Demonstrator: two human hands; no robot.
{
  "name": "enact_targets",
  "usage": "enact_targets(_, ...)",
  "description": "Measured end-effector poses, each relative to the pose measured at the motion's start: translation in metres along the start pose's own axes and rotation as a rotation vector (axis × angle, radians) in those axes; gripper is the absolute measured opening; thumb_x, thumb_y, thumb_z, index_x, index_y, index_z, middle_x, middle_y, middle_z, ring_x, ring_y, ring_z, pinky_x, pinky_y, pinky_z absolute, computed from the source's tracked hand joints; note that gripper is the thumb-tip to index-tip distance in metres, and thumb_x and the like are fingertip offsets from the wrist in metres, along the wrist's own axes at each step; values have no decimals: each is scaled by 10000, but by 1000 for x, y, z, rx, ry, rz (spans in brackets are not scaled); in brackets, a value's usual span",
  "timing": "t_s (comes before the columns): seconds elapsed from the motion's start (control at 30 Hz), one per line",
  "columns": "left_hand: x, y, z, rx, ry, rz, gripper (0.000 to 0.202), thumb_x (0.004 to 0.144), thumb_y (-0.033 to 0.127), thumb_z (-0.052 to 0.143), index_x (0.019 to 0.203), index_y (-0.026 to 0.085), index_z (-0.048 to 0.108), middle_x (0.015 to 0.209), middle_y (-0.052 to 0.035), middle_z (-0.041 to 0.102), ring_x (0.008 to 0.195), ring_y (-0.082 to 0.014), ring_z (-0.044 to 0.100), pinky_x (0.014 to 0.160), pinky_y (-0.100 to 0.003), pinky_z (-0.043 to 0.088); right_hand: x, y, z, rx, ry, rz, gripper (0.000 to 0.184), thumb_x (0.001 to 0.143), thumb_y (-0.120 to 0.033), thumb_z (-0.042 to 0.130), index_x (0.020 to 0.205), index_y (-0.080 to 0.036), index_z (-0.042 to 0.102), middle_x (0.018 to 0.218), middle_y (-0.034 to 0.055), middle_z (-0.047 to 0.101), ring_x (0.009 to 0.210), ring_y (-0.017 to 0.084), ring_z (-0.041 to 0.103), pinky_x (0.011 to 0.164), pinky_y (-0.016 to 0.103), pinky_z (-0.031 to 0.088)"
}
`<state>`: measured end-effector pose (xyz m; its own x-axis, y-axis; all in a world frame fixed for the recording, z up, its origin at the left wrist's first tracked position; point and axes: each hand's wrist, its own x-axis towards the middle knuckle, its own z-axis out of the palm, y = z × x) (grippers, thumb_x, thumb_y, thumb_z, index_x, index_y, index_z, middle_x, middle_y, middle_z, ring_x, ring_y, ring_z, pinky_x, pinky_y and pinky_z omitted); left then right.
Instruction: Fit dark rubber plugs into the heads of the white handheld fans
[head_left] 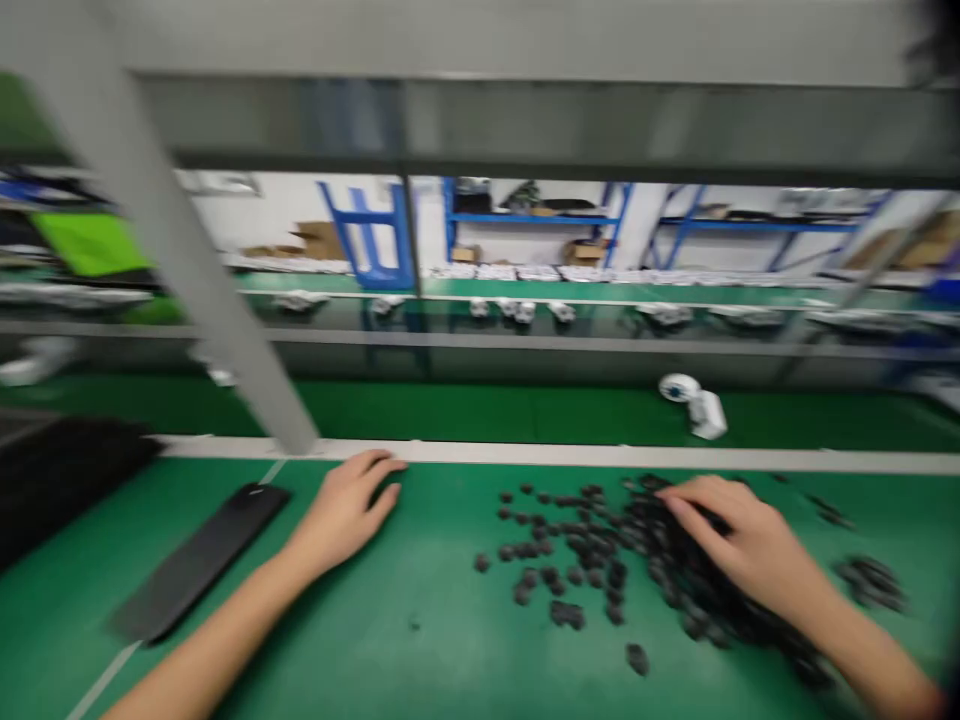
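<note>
Two bare forearms (202, 640) reach out over a green bench mat (420, 650), the smooth surface under everything close by, with a thin white line (105, 680) running across its near left corner. The left hand (345, 515) lies empty and loosely spread on the mat, fingers slightly curled, just short of the white edge strip (570, 453). The right hand (742, 540) is curved down onto a scattered heap of small dark parts (570, 545), its fingers touching the thick of the pile (whether they pinch anything, I can't tell). A flat black strip (199, 565) lies angled to the left of the left hand, beside a dark slab (60, 490) at the bench's left edge; a small mark on the strip is too blurred to read. Past the edge strip, a white dome-shaped fitting (690, 405) sits on a lower green surface (480, 415). A grey steel upright (172, 250) and crossbeam (525, 125) cut across the view. Farther off are a row of white items (517, 310) on another green bench, blue shelving (532, 217), cardboard boxes (319, 240) and a lime-green sheet (90, 240), all against white walls (225, 215).
</note>
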<state>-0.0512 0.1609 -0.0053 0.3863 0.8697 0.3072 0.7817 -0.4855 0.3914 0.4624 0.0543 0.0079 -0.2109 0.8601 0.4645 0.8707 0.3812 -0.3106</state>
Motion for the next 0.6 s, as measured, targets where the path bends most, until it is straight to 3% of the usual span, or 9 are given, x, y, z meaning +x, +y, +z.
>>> enact_targets(0.17,1,-34,18,235,-28,-3,341,1013,453,430,1317,382,566,1416,-9,590,1320,-302,548,1078,-494,455,8,-14,-6,104,-120,89,241,1065,-336,515,1044,-252,740,1015,55,761,969,243,676,905,400,506)
enact_targets(0.43,2,-64,30,176,-6,-11,324,949,601,431,1263,562,504,1341,107,567,1225,-325,577,1005,-556,455,5,7,-26,197,39,270,211,1037,-335,575,1038,-221,753,1004,36,777,932,208,703,854,312,520)
enact_targets(0.6,6,-70,30,160,-21,-22,330,929,610,444,1248,567,518,1331,143,555,1220,-318,569,1038,-570,433,6,-12,-19,186,-121,195,219,1046,-310,562,1056,-232,767,972,25,765,881,180,689,796,284,509)
